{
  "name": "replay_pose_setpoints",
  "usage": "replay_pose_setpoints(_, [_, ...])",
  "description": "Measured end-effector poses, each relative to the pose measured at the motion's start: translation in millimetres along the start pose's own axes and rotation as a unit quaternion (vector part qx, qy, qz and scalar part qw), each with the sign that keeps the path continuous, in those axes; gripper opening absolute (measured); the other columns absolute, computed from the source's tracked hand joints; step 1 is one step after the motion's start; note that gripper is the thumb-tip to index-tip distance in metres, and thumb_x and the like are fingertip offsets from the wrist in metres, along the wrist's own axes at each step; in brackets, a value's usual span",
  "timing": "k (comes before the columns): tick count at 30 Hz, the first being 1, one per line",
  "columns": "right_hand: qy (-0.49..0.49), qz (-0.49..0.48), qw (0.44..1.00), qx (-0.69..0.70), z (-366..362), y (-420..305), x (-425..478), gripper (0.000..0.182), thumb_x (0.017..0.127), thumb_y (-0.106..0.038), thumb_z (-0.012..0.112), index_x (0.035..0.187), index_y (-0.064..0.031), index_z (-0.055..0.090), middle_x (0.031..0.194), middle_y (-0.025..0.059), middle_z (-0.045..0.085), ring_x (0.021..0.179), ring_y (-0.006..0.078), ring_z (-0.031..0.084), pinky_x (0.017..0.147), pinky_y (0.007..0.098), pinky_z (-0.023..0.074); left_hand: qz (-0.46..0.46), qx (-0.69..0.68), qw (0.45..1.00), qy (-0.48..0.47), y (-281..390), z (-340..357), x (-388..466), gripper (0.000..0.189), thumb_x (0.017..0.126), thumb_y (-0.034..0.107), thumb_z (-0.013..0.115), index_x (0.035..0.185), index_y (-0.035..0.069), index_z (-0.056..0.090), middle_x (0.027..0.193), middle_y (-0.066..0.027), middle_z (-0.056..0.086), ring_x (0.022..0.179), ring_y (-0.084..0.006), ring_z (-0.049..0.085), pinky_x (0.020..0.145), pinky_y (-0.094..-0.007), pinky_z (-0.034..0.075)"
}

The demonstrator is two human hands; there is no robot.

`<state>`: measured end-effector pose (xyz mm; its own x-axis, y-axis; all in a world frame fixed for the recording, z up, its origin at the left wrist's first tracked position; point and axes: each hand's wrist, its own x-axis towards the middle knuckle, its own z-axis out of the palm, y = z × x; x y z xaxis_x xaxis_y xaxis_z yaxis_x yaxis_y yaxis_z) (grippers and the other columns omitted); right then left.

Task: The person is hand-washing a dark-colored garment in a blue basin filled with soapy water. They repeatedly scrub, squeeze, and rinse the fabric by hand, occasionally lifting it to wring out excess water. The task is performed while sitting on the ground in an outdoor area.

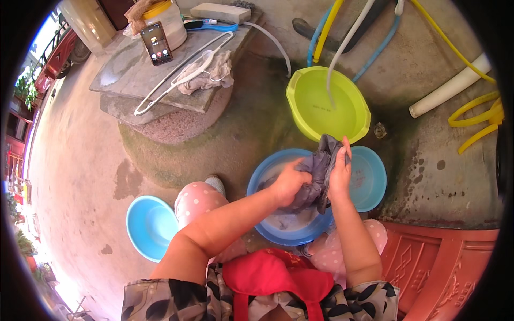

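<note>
Above a blue basin (277, 236) on the ground, both my hands hold a dark grey wet cloth garment (315, 176). My left hand (290, 183) grips its near left side with bent fingers. On the right side, my right hand (340, 170) presses against the bunched fabric, its fingers pointing away from me. Part of the garment hangs down into the cloudy water in the basin. Its exact kind cannot be told from the folds.
A yellow-green basin (295, 116) of water with a hose (337, 52) stands beyond. Small blue basins stand right (371, 180) and left (150, 228). A stone slab (124, 76) bears a phone (156, 43), a hanger (184, 74), a cloth (223, 72) and a plastic jar (172, 30). A red panel (417, 257) lies right.
</note>
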<state>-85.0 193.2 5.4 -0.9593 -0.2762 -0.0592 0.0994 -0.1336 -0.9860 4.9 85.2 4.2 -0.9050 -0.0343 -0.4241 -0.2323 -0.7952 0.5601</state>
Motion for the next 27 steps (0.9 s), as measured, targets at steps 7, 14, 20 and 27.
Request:
replay_pose_setpoints(7, [-0.125,-0.196,0.916,-0.327,13,8,-45,0.048,0.096,-0.024,0.046,0.140,-0.0051,0.038,0.144,0.0212,0.033,0.135,0.0364,0.028,0.111,0.0428,0.0194,0.062,-0.084,0.994,0.035,3,-6,12,0.027,0.089,0.017,0.063,0.111,0.005,0.055,0.101,-0.0088,0.063,0.089,-0.0213,0.062,0.080,-0.0365,0.052])
replay_pose_setpoints(14, [-0.139,-0.242,0.889,-0.363,23,19,-65,0.056,0.093,-0.028,0.047,0.142,-0.0033,0.033,0.147,0.0236,0.024,0.136,0.0432,0.020,0.110,0.0492,0.0144,0.043,-0.121,0.990,0.056,-15,-11,10,0.031,0.093,0.028,0.056,0.116,0.006,0.055,0.104,-0.0071,0.063,0.095,-0.0213,0.060,0.083,-0.0377,0.051])
replay_pose_setpoints(20, [-0.019,-0.109,0.973,-0.201,1,58,-3,0.046,0.099,-0.026,0.040,0.134,0.0035,0.042,0.143,0.0239,0.033,0.135,0.0328,0.030,0.112,0.0373,0.0200,-0.008,-0.007,0.995,0.098,-21,5,7,0.046,0.090,0.037,0.059,0.114,-0.001,0.055,0.105,-0.0119,0.062,0.094,-0.0218,0.059,0.080,-0.0360,0.049])
replay_pose_setpoints(27, [-0.107,-0.197,0.931,-0.287,21,35,-63,0.048,0.097,-0.023,0.039,0.140,-0.0011,0.036,0.148,0.0237,0.024,0.139,0.0365,0.020,0.113,0.0440,0.0117,0.002,-0.039,0.992,0.120,-29,-20,23,0.043,0.092,0.041,0.055,0.114,0.005,0.057,0.105,-0.0123,0.063,0.086,-0.0232,0.062,0.079,-0.0386,0.053])
